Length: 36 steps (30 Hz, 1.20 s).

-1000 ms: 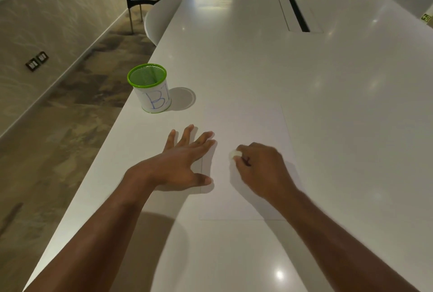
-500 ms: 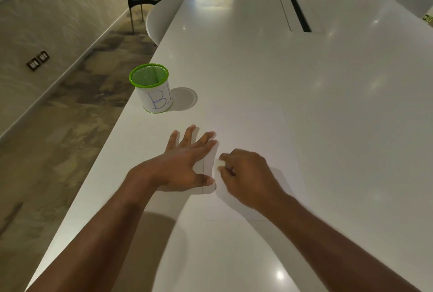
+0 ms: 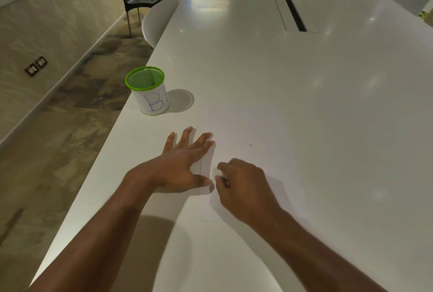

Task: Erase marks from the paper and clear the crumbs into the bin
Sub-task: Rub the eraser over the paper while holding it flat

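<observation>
Rubbing looks underway: the left hand (image 3: 180, 163) lies flat, open, pinning the paper (image 3: 246, 127), the right hand (image 3: 243, 186) is clenched on something hidden, and the bin (image 3: 148, 90) awaits crumbs.

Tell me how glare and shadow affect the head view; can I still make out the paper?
Head view: ceiling lights glint in spots across the glossy table; the white paper barely separates from it, edges faint. The bin casts a soft shadow to its right; both forearms shade the near table. Wide-angle bending at the borders.
</observation>
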### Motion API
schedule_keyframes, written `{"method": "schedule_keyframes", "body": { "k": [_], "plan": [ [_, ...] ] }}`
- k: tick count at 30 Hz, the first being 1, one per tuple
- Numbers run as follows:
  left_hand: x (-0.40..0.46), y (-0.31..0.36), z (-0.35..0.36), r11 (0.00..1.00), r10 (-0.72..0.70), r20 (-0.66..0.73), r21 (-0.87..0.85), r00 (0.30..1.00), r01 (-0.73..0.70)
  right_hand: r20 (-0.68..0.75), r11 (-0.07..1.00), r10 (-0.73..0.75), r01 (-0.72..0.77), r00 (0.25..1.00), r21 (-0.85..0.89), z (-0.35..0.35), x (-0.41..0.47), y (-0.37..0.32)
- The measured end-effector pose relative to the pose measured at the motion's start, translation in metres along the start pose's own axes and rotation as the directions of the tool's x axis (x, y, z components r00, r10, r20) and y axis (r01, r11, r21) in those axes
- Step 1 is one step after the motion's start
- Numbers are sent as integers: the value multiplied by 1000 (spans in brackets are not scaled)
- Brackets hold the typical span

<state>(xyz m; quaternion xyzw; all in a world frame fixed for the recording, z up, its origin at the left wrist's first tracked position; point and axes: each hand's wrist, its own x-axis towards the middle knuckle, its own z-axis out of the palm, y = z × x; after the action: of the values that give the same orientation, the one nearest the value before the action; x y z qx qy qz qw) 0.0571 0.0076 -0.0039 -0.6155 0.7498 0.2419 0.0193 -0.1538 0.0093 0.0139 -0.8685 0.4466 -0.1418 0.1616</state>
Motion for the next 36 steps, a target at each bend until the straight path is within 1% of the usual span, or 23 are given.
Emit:
{"method": "schedule_keyframes", "body": {
  "k": [3, 6, 8, 10, 12, 14, 16, 19, 20, 22, 24, 25, 26, 28, 31, 33, 34, 36],
  "plan": [
    [-1, 1, 0, 1000, 0, -8, -10, 1000, 0, -17, 1000, 21, -21, 1000, -5, -7, -2, 17],
    [-2, 3, 0, 1000, -6, -22, -20, 1000, 5, -69, 987, 142, -147, 987, -72, -23, -7, 47],
    [-3, 4, 0, 1000, -5, -25, -22, 1000, 4, -105, 977, 173, -184, 979, -105, -24, -8, 48],
    [-2, 4, 0, 1000, -8, -24, -23, 1000, 8, -92, 988, 124, -132, 988, -85, -16, -10, 29],
    [-2, 3, -1, 1000, -11, -17, -9, 1000, 10, -43, 998, 55, -56, 998, -29, -6, -14, 7],
    [-2, 3, -1, 1000, -8, -10, 8, 1000, 8, -9, 1000, 24, -24, 1000, 0, -4, -16, 3],
    [-2, 3, -1, 1000, -9, -6, 1, 1000, 9, -20, 997, 75, -75, 997, -11, -11, -13, 19],
    [-3, 3, -1, 1000, -6, -12, -19, 1000, 6, -102, 981, 183, -188, 978, -38, -22, -7, 38],
    [-3, 3, -1, 1000, -4, -13, -21, 1000, 4, -112, 981, 180, -187, 977, -59, -22, -7, 35],
    [-2, 3, 0, 1000, -3, -11, -17, 1000, 3, -87, 991, 109, -115, 990, -62, -13, -6, 16],
    [-2, 2, -1, 1000, 3, -6, 0, 1000, -3, -23, 999, 42, -42, 999, 8, -1, -6, -3],
    [-2, 2, -1, 1000, 5, -3, 7, 1000, -5, -3, 999, 29, -29, 1000, 45, 2, -5, -6],
    [-2, 2, 0, 1000, 5, -1, 8, 1000, -5, -1, 998, 28, -28, 1000, 56, 2, -4, -5],
    [-3, 2, 0, 1000, 5, -5, -6, 1000, -5, -21, 998, 62, -61, 998, 27, -3, -4, 11],
    [-2, 2, 0, 1000, 11, -18, -8, 1000, -11, -88, 983, 176, -180, 980, -43, -18, -5, 43],
    [-2, 2, 0, 1000, 14, -19, -5, 1000, -15, -142, 973, 209, -221, 968, -70, -20, -5, 44],
    [-2, 3, 0, 1000, 16, -19, -5, 1000, -16, -154, 976, 196, -207, 968, -66, -18, -5, 37],
    [-2, 3, 0, 1000, 15, -16, -3, 1000, -15, -110, 991, 127, -131, 986, -26, -8, -6, 16]
  ]
}}
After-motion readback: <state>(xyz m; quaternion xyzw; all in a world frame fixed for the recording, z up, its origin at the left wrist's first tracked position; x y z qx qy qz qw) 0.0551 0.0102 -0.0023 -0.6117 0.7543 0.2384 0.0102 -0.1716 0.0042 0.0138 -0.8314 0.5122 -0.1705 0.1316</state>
